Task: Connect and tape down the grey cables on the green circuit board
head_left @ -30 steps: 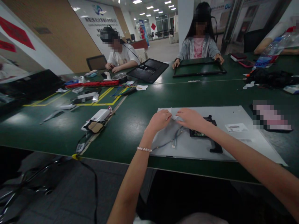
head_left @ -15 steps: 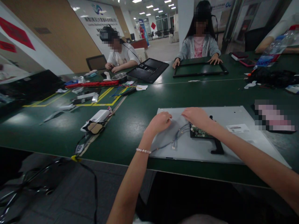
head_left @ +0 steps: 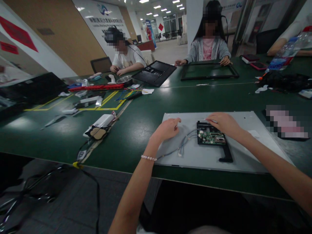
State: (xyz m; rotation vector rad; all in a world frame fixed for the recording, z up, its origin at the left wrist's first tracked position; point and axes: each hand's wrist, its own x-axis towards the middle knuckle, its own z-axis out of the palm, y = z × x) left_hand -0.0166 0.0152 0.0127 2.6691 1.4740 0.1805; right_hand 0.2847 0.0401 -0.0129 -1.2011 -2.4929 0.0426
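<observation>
A flat grey panel [head_left: 185,161] lies before me on the green table. On it rests a green circuit board [head_left: 211,137] in a black plastic frame [head_left: 228,154], with thin bluish-grey cables [head_left: 183,143] running out to the left. My left hand [head_left: 168,131] is over the panel's left part, its fingers curled and the tip of one poking out; whatever it may hold is hidden. By the upper right of the board, my right hand [head_left: 224,124] is closed in a pinch. A small pale bit shows at its fingertips, too small to name.
A phone [head_left: 287,123] lies right of the panel. To the left are a white battery-like pack [head_left: 101,126] with a black cable, and loose parts. Across the table, one person touches a black rectangular frame [head_left: 209,78]; another sits near a black laptop-like shell [head_left: 156,73].
My right hand has moved right, uncovering more of the circuit board. My left hand has barely shifted. Across the table, a person's hand has moved off the black frame's left corner.
</observation>
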